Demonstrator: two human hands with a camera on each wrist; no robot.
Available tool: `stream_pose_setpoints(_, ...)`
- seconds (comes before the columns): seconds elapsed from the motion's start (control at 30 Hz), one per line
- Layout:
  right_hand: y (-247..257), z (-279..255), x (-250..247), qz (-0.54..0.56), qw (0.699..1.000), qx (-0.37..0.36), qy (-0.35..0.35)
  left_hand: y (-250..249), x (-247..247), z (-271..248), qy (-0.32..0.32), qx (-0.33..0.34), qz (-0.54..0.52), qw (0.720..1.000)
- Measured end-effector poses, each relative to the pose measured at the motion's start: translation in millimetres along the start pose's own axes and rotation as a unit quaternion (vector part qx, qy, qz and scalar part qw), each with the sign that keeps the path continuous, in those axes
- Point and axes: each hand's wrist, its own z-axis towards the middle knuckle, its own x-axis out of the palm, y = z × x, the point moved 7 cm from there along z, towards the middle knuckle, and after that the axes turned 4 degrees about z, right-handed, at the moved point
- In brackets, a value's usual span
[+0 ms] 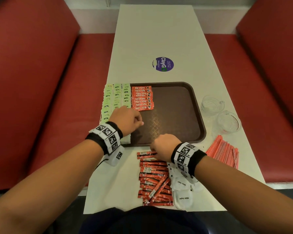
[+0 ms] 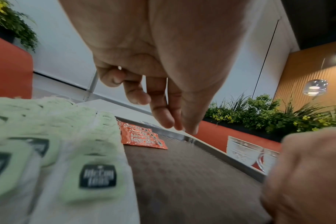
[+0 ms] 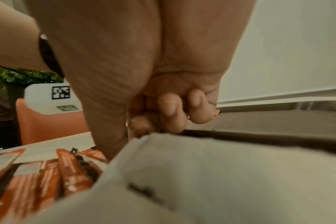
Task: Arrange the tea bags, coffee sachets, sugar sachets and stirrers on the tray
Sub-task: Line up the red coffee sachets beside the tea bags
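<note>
A brown tray (image 1: pixel 176 107) lies mid-table. Green tea bags (image 1: pixel 116 97) fill three columns along its left side, and a column of red coffee sachets (image 1: pixel 142 98) lies beside them. My left hand (image 1: pixel 130 119) hovers over the tray's bare left part, fingers (image 2: pixel 163 115) loosely hanging and holding nothing. My right hand (image 1: pixel 162 147) is at the tray's near edge, fingers curled, pinching the top coffee sachet (image 1: pixel 145 154) of the loose pile (image 1: pixel 154 183) on the table. White sugar sachets (image 1: pixel 183 188) lie right of the pile, under my right wrist. Red striped stirrers (image 1: pixel 223 152) lie further right.
Two clear glass cups (image 1: pixel 211 103) (image 1: pixel 228 121) stand right of the tray. A purple round sticker (image 1: pixel 163 64) is on the white table (image 1: pixel 156 31) beyond it. Red bench seats flank both sides. The tray's middle and right part is bare.
</note>
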Motion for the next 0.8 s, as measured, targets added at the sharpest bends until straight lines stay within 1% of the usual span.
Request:
stream_pose_setpoints(0.13,4.5,-1.1,0.8,0.011,1.0,0.008,-0.005,-5.1,6.2,-27.5,0.02,0.02,-0.018,0.999)
stream_pose_setpoints(0.3,0.2,-14.2,-9.2,0.077,0.996,0.013,-0.047,-12.0,17.4,-52.8,0.085,0.044,-0.037,0.995)
stream_pose_setpoints(0.4,-8.0,-22.8,-14.7,0.118,0.99,0.021,-0.072,-24.4,24.0,-62.8,0.114,0.066,-0.013,0.991)
stream_pose_setpoints(0.5,-21.2,-30.8,-16.8,0.152,0.983,0.05,-0.094,-39.0,36.6,-67.9,0.132,0.076,0.018,0.988)
stream_pose_setpoints(0.67,-35.1,-42.4,-14.8,0.198,0.969,0.091,-0.114,-60.3,62.6,-71.6,0.164,0.087,0.034,0.982)
stream_pose_setpoints(0.8,-39.2,-48.6,-12.8,0.248,0.954,0.1,-0.133,-69.9,72.3,-71.9,0.17,0.084,0.07,0.979)
